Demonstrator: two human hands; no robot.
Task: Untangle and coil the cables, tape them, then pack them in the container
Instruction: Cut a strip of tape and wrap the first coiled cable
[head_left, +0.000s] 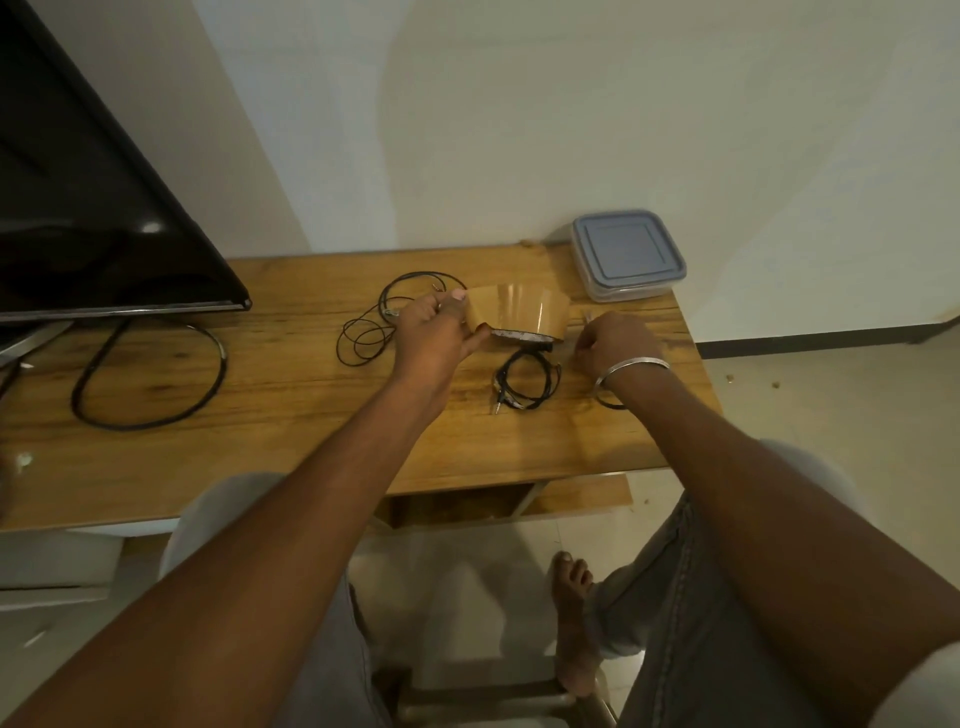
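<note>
Coiled cable (527, 382) untaped; left hand (434, 338) grips tape roll (519, 312), right fingers (586, 344) pinch its end; I expect slack tape self-sticking.

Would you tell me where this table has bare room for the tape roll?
Bare: the table's near strip between the thick cable loop and the coiled cable. Crowded: around the tape roll, tangled cable and container.

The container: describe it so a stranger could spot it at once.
Start at the wooden table and go to its far right corner, by the wall. There sits the container: the only box, square, clear-sided, with a grey-blue lid on.
</note>
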